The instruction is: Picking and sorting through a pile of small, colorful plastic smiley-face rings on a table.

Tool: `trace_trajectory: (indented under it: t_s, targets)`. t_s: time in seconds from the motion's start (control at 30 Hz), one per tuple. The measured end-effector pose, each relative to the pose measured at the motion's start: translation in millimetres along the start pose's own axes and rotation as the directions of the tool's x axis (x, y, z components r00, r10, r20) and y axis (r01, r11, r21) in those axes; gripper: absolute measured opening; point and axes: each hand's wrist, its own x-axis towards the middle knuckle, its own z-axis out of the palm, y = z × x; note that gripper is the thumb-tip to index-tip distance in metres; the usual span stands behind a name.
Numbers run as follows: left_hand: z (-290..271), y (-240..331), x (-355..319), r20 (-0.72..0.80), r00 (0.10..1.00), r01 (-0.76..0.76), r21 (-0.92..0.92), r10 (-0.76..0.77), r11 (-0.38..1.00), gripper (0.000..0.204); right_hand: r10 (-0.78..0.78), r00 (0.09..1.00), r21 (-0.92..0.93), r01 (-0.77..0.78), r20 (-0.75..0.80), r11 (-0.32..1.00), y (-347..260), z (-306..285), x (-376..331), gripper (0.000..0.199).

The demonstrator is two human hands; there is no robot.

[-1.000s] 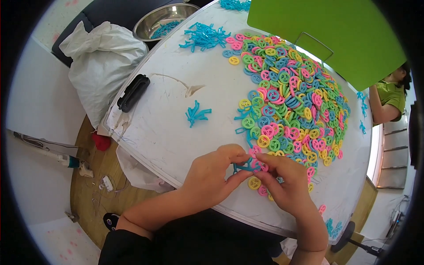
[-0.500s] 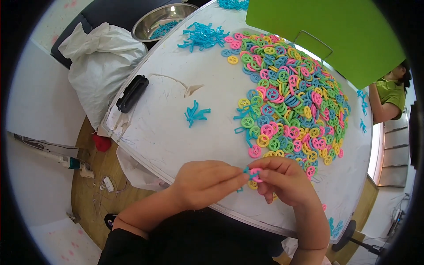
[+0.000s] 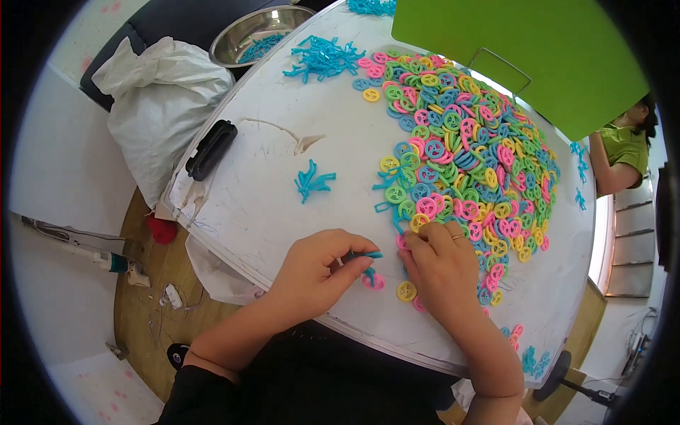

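Where white tabletop [image 3: 269, 191] meets wooden floor [image 3: 152, 283], left hand [image 3: 315, 273] pinches a blue plastic piece [image 3: 365, 256]; right hand [image 3: 440, 265], curled, possibly grips a ring.

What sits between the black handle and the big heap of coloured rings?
Head view: between the black handle and the ring heap lies a small bunch of blue plastic strips on the white table; otherwise bare.

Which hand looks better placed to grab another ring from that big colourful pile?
Probably the right hand: it rests at the near edge of the pile of rings, touching pieces there. The left hand lies farther away and already pinches a blue piece.
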Motion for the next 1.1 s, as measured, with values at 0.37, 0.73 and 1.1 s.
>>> trace_trajectory:
  t_s: [0.37,0.73,1.1]
  targets:
    - [17,-9,5,0.22,0.957,0.273,-0.446,-0.191,0.852,0.024,0.019,0.997,0.203,-0.003,-0.077,0.979,12,-1,-3,0.017]
    - [36,-1,4,0.038,0.999,0.035,-0.388,-0.022,0.921,0.016,0.306,0.759,0.818,-0.529,0.575,-0.224,-5,-23,-10,0.012]
    - [38,-1,7,-0.178,0.877,-0.416,0.179,0.446,0.891,0.019,0.401,0.749,0.849,-0.455,0.528,-0.268,-13,-19,-15,0.013]
